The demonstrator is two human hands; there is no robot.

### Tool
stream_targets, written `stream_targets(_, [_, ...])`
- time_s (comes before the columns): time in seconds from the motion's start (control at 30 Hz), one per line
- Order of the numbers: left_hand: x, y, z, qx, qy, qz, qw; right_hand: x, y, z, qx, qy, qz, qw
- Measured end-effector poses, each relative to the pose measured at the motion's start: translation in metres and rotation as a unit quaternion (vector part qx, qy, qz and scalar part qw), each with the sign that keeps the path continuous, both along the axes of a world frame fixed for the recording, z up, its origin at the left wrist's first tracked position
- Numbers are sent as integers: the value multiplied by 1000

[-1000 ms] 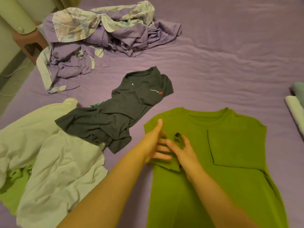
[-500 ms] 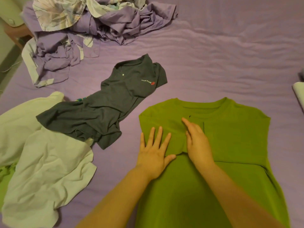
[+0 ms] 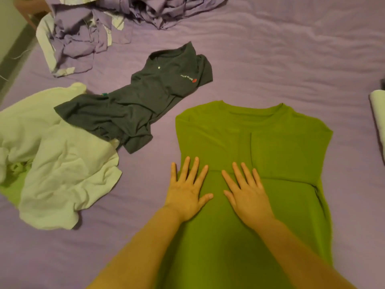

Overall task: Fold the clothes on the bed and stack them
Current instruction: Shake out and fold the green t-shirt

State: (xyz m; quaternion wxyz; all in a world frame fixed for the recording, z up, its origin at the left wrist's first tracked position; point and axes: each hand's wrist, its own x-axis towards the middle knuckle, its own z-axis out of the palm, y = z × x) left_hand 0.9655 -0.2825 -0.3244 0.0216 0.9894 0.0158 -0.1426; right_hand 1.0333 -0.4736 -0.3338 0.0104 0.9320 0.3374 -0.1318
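Green cotton fills the near side of the bed [image 3: 291, 49]: a T-shirt [image 3: 287, 155] lies flat with its neck away from the person and both sleeves already turned in over the chest, so the body makes a narrow strip, likely ready for a fold up from the hem. The left hand [image 3: 187, 192] lies flat with fingers spread wide, palm on the shirt's left edge and its outer finger over the purple sheet; the right hand [image 3: 245, 192] lies likewise, fully open, near the middle, fingertips on the edge of a tucked sleeve. Neither grips anything; they seem to press the folds smooth. To the left a dark shirt [image 3: 135, 109] lies rumpled, partly over a pale garment [image 3: 62, 163], both unfolded. A heap of purple cloth [image 3: 83, 34] sits at the far left corner.
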Motion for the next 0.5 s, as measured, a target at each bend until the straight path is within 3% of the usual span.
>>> stream_targets(0.2, [-81,-62,17,-21,64,16,998,-59,-34,16,8,25,-29,999])
stream_targets(0.5, [-160,-115,25,-90,46,-112,989,-169,-98,14,48,61,-27,997])
